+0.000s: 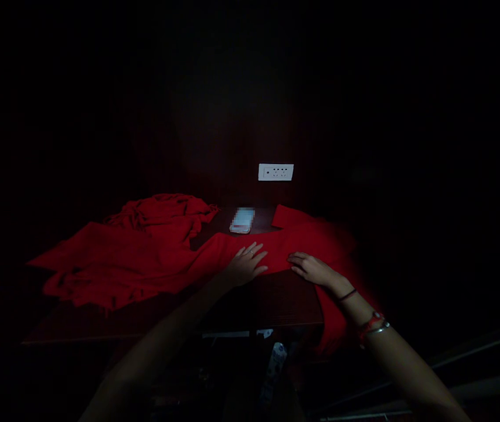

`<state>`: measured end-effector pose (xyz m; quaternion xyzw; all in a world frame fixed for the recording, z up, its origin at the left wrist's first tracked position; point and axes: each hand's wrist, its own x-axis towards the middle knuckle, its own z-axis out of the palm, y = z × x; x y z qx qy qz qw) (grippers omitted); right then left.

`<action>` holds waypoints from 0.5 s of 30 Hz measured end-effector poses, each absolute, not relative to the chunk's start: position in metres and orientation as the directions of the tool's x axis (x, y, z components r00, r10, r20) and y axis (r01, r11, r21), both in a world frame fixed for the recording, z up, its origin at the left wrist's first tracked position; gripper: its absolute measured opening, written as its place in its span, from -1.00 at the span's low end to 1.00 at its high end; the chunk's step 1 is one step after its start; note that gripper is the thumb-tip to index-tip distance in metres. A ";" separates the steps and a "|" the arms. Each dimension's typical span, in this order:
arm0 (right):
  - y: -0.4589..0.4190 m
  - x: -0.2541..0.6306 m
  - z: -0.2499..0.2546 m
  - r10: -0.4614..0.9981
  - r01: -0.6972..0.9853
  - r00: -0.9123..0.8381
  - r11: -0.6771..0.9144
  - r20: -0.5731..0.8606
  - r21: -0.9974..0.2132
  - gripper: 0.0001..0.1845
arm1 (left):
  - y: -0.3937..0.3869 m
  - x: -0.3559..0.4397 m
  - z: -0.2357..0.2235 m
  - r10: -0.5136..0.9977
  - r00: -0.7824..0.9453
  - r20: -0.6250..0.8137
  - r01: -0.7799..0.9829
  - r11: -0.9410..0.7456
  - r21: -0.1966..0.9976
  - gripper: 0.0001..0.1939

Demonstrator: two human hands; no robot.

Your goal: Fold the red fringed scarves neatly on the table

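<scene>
Across the dark table lies a long red scarf (214,252), with a fringe on its bunched left part. My left hand (246,265) rests on the flat middle strip with its fingers spread; a ring shows on one finger. To its right, my right hand (313,268) touches the same strip, palm down, fingers stretched out toward the left. Right of that hand the red cloth hangs over the table's edge and fades into shadow. Whether the left heap and the middle strip are one single piece I cannot tell.
A phone (242,220) with a lit screen lies behind the cloth on the dark wooden table (276,302). A white socket panel (276,172) is on the wall beyond. Below the table's front edge a pale patterned object (277,357) shows dimly. The surroundings are very dark.
</scene>
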<state>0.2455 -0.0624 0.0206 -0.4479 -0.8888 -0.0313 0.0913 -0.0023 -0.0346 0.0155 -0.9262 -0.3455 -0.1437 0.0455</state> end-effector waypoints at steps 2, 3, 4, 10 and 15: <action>-0.062 0.250 0.018 0.803 0.809 -0.575 0.587 0.160 -0.040 -0.57 | -0.030 0.012 0.004 0.678 0.690 0.254 0.696 -0.718 0.027 -0.49; -0.063 0.252 0.017 0.810 0.814 -0.568 0.579 0.146 -0.042 -0.54 | -0.027 0.015 -0.001 0.698 0.679 0.227 0.711 -0.703 0.033 -0.48; -0.064 0.255 0.015 0.816 0.819 -0.564 0.573 0.131 -0.041 -0.52 | -0.024 0.015 -0.004 0.711 0.676 0.197 0.719 -0.694 0.040 -0.47; -0.072 0.261 0.009 0.844 0.846 -0.531 0.533 0.078 -0.015 -0.42 | -0.013 -0.005 -0.009 0.703 0.699 0.128 0.704 -0.709 0.046 -0.45; -0.075 0.261 0.012 0.875 0.879 -0.475 0.477 0.091 -0.002 -0.33 | -0.011 -0.005 -0.010 0.700 0.706 0.104 0.700 -0.713 0.042 -0.44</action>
